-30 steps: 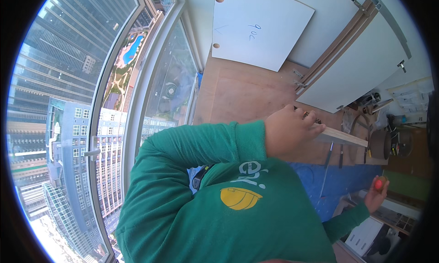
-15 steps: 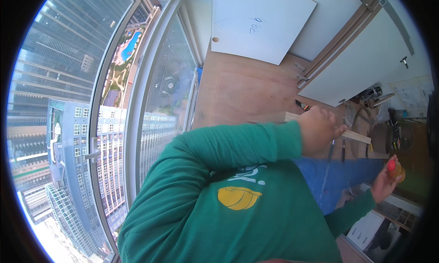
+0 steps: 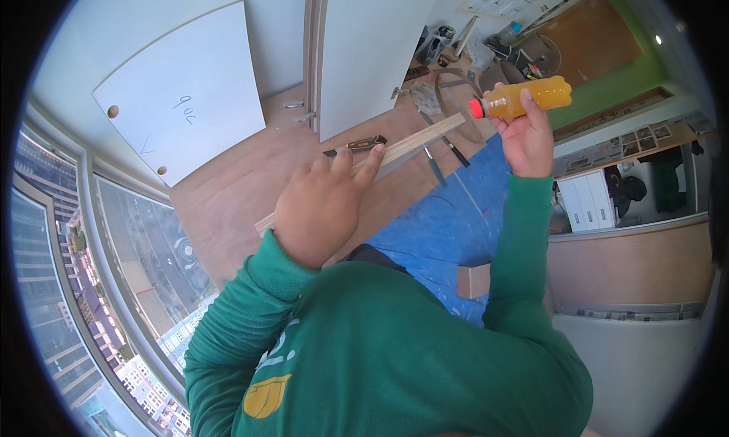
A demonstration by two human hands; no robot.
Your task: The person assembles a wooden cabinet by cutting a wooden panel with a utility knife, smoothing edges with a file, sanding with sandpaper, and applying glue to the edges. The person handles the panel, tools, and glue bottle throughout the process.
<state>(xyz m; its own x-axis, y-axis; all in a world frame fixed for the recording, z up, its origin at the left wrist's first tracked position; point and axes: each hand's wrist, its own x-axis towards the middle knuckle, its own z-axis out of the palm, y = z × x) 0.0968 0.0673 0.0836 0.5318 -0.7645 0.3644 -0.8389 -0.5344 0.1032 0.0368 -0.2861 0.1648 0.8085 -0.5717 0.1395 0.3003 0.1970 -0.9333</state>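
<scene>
My right hand [image 3: 529,143] is wrapped round a bottle of orange juice [image 3: 548,96] with a red cap, tilted nearly flat, the cap towards the left. On the workbench, my left hand [image 3: 325,198] lies over a long pale wooden strip [image 3: 425,138], its fingers stretched out and apart, one fingertip on the strip. The palm's underside is hidden. Just beyond those fingers lies a utility knife [image 3: 357,145], black with orange marks. To the right of the strip lie a teal-handled tool [image 3: 437,169] and a black-handled tool [image 3: 457,156].
A white board [image 3: 186,95] with two round holes leans at the far left, beside a white door panel [image 3: 372,50]. Clutter and a clear plastic bag [image 3: 427,97] lie at the back. Blue sheeting [image 3: 425,232] covers the floor, with a small box [image 3: 473,281] on it. Windows [image 3: 137,232] line the left.
The view has swung right. My right hand has lifted the bottle up into plain sight. My left hand, curled over the strip before, now lies with its fingers stretched along it.
</scene>
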